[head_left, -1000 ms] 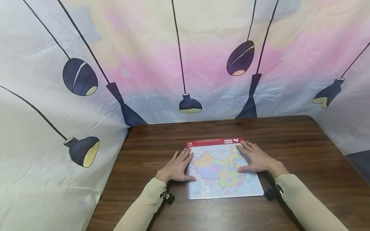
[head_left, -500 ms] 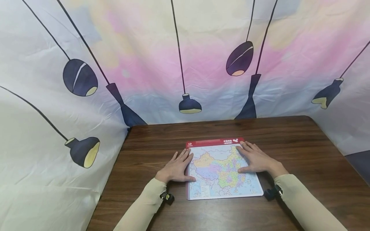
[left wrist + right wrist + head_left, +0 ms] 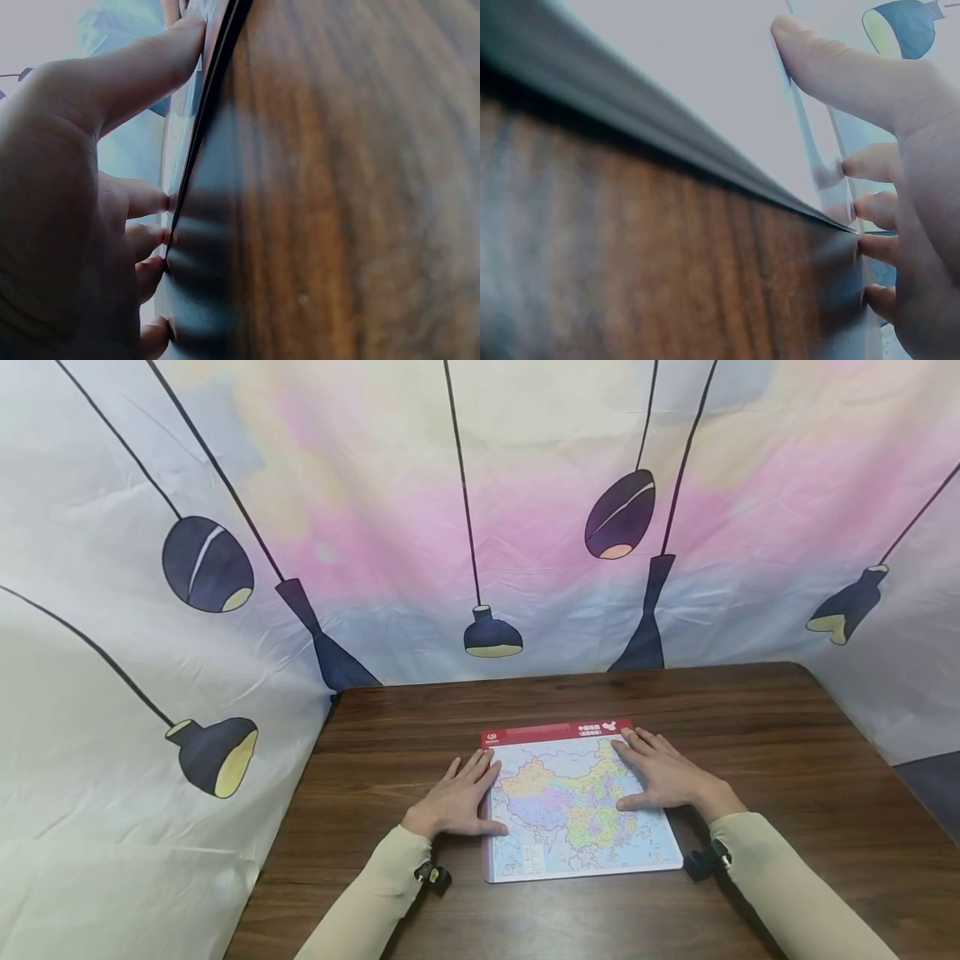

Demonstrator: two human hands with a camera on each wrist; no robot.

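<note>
A flat map board (image 3: 577, 802) with a red top band lies on the dark wooden table (image 3: 787, 752). My left hand (image 3: 459, 795) rests flat at the board's left edge, thumb on the map, fingers straight along the edge. In the left wrist view the left hand (image 3: 82, 187) touches the thin edge of the board (image 3: 214, 82). My right hand (image 3: 660, 770) lies flat on the board's upper right part, fingers spread. In the right wrist view the right hand (image 3: 885, 150) presses the board (image 3: 810, 142) with straight fingers.
A printed cloth backdrop (image 3: 480, 510) with dark lamp shapes closes off the back and both sides of the table. Small black wrist cameras (image 3: 435, 878) sit on both sleeves. Bare wood lies around the board.
</note>
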